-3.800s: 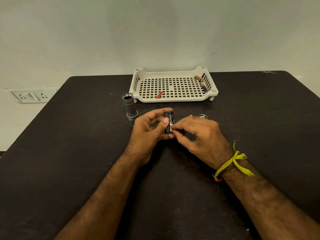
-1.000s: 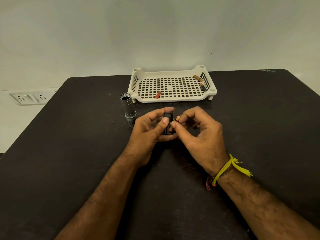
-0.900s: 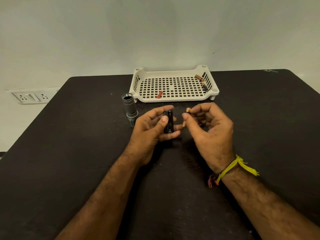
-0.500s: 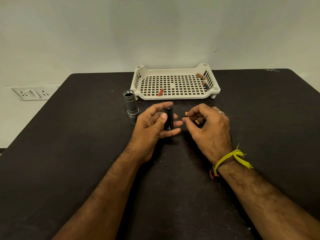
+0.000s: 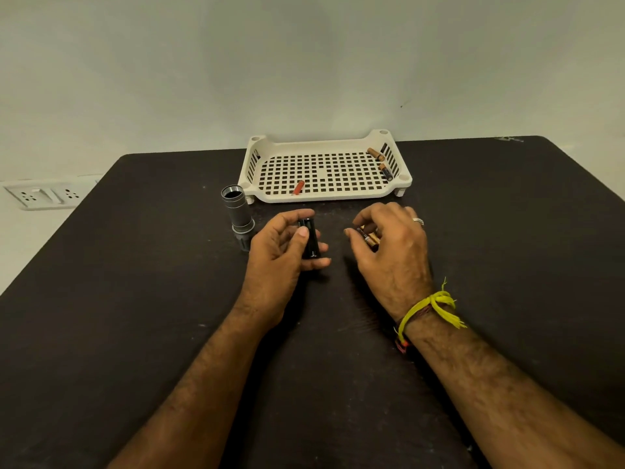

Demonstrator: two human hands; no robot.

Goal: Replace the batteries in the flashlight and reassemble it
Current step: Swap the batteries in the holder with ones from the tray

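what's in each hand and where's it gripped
Left hand holds the black battery holder upright by its sides, thumb in front. Right hand pinches batteries between the fingertips.

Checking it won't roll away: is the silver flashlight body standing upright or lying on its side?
Upright. The silver flashlight body stands on its dark head end on the table, open threaded mouth facing up, just left of the tray.
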